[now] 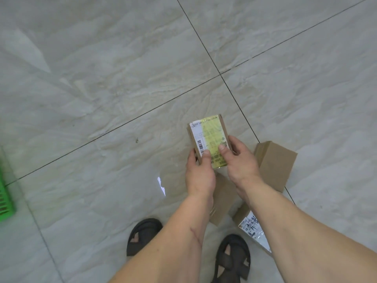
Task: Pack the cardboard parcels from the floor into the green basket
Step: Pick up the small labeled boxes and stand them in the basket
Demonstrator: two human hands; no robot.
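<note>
A small cardboard parcel (210,135) with a white and yellow shipping label is held above the floor in both hands. My left hand (200,172) grips its near left edge, thumb on the label. My right hand (240,162) grips its near right edge, thumb on top. Three more cardboard parcels lie on the floor below: a plain one (275,166) to the right, another (223,201) partly hidden under my wrists, and a labelled one (253,225) under my right forearm. A corner of the green basket (5,199) shows at the left edge.
The floor is glossy grey marble tile (122,68) with dark grout lines. My two feet in dark sandals (142,235) (232,258) stand at the bottom of the view, close to the parcels.
</note>
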